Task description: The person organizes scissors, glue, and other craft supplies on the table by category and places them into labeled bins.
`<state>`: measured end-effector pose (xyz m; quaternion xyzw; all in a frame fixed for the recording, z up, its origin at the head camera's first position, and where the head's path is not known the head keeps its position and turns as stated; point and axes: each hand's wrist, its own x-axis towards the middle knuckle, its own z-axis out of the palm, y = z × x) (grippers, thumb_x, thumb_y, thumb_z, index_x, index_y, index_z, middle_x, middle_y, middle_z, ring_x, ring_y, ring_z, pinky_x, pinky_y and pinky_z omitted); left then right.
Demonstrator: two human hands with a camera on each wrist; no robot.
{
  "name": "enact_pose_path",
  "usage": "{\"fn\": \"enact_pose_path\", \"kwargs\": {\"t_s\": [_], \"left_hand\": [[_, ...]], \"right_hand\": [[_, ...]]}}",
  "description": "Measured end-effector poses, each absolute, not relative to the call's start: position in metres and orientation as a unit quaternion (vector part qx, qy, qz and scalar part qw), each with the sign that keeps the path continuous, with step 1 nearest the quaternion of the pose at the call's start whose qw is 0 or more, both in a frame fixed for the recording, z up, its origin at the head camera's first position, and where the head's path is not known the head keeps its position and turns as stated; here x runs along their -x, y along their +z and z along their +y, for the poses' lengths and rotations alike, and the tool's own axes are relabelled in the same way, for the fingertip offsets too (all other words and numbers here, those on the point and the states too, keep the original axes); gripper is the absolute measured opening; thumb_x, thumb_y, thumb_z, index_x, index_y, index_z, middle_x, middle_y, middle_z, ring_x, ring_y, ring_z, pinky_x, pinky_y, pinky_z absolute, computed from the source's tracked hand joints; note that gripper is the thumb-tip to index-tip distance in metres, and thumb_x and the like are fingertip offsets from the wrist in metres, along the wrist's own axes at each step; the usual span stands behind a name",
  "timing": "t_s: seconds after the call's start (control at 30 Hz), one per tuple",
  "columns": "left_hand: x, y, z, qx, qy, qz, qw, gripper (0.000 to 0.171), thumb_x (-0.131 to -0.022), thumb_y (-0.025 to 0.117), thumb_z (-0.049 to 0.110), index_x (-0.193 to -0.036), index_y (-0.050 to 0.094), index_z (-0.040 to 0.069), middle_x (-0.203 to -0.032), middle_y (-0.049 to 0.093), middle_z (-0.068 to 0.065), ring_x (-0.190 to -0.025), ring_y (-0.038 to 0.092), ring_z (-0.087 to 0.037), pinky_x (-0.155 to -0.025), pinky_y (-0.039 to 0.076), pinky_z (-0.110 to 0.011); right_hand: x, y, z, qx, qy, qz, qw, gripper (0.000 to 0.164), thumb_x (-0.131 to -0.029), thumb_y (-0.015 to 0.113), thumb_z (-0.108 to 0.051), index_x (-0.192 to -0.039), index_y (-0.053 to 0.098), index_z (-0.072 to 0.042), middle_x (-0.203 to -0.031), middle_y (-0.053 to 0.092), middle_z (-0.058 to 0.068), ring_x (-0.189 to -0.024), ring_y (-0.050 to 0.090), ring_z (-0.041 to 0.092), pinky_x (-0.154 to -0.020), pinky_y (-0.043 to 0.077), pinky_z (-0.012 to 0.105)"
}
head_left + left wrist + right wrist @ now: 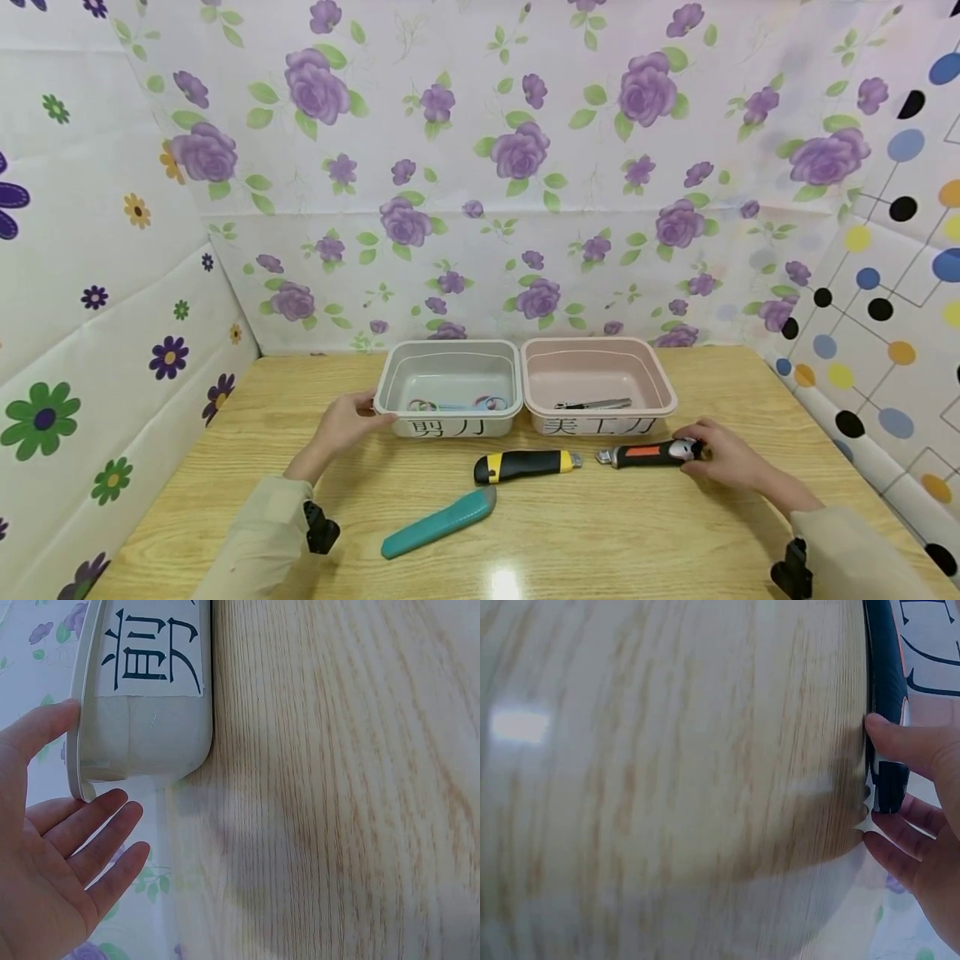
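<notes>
The left hand holds the corner rim of the grey box between thumb and forefinger, other fingers loosely spread; the right hand pinches the black-and-red knife, partly covering its butt. That knife lies before the pink box; the right wrist view cuts off its blade end. Front walls partly hide the boxes' contents. Both boxes have smooth sides and rounded corners, their rims nearly touching. The yellow-and-black knife and tapered teal knife lie apart, with bare wood-grained table nearer the person.
</notes>
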<state>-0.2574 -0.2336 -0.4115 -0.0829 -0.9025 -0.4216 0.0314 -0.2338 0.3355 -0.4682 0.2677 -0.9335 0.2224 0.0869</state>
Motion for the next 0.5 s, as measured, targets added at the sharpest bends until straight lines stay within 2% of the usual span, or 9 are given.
{"fn": "enact_pose_path", "kwargs": {"t_s": [0.23,0.5], "left_hand": [[0.2578,-0.4112,-0.2345,0.087,-0.424,-0.901,0.031,0.054,-0.078,0.071,0.022,-0.121,0.055,-0.007,-0.097,0.065,-0.017,-0.084,0.061,-0.025,-0.068,0.05,-0.032],[0.2578,-0.4117,-0.2345,0.088,-0.426,-0.9,0.03,0.055,-0.078,0.071,0.021,-0.121,0.054,-0.007,-0.098,0.065,-0.018,-0.083,0.062,-0.024,-0.068,0.051,-0.032]], "right_hand": [[0.2366,-0.4702,0.3382,-0.296,0.256,-0.918,0.07,0.035,-0.069,0.078,-0.016,-0.097,0.061,-0.004,-0.086,0.051,0.001,-0.072,0.044,0.005,-0.059,0.039,0.023],[0.2341,-0.4724,0.3393,-0.34,0.271,-0.896,0.09,0.032,-0.069,0.077,-0.014,-0.095,0.061,-0.004,-0.085,0.052,0.0,-0.072,0.045,0.004,-0.057,0.038,0.023]]}}
